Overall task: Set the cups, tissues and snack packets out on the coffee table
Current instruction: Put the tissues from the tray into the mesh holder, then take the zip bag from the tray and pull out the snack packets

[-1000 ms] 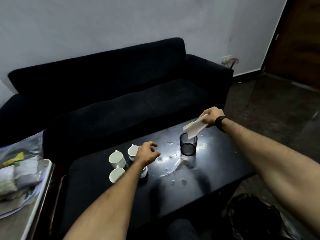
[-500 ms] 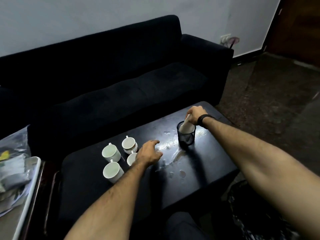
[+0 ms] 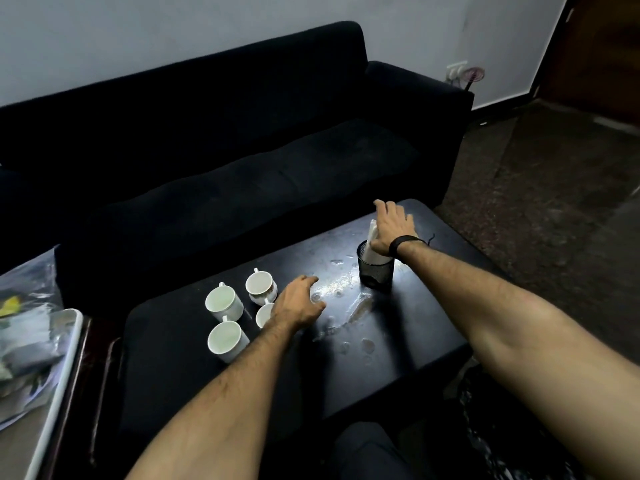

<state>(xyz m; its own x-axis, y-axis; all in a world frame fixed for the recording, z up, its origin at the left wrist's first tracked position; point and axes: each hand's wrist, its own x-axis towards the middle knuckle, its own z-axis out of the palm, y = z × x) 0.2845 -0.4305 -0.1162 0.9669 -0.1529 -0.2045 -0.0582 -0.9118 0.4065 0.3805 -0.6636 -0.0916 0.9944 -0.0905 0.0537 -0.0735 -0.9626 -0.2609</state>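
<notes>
Several white cups (image 3: 223, 303) stand grouped left of centre on the black coffee table (image 3: 408, 348); one of them is partly hidden behind my left hand (image 3: 299, 304), which hovers over the table with fingers loosely spread and nothing in it. A black mesh holder (image 3: 376, 270) stands to the right with folded white tissues (image 3: 371, 239) upright in it. My right hand (image 3: 393, 226) lies flat against the tissues from the right, fingers stretched out, wrist over the holder's rim. Snack packets (image 3: 24, 337) lie in clear plastic on a tray at the far left.
A black sofa (image 3: 242, 161) runs along the table's far side. A white tray (image 3: 65, 375) rests on a side table at the left. Pale stains (image 3: 341, 289) mark the tabletop's middle. A dark patterned bag (image 3: 519, 441) lies on the floor at the lower right.
My right hand brought the tissues down into the mesh holder and now lies open against them. The left hand stayed near the cups. The camera tilted down.
</notes>
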